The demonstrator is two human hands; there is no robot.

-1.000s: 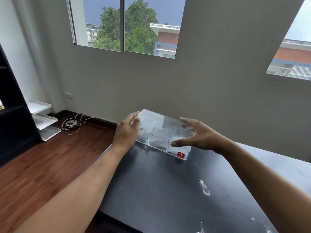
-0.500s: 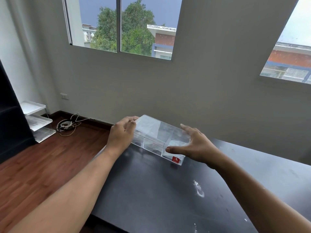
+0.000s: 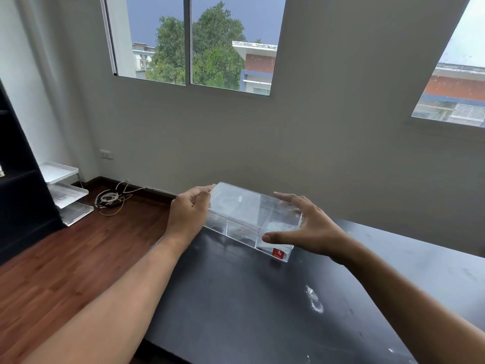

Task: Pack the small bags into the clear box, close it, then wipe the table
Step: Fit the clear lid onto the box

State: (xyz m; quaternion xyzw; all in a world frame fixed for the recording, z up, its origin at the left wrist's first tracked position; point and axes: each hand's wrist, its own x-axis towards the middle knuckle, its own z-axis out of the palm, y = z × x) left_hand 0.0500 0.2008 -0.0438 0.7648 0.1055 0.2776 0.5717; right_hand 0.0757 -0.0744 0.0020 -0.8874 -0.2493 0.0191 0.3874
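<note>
Head view: box is sitting near the table's far left corner. Left hand is curling around its left end; right hand, fingers spread, is cupping its right end.

Small red square sticker with a white logo on the front corner of the clear plastic divided box, its lettering too small to read

You have one clear plastic divided box near the far edge of one black table, two bare hands, and two windows.
</note>
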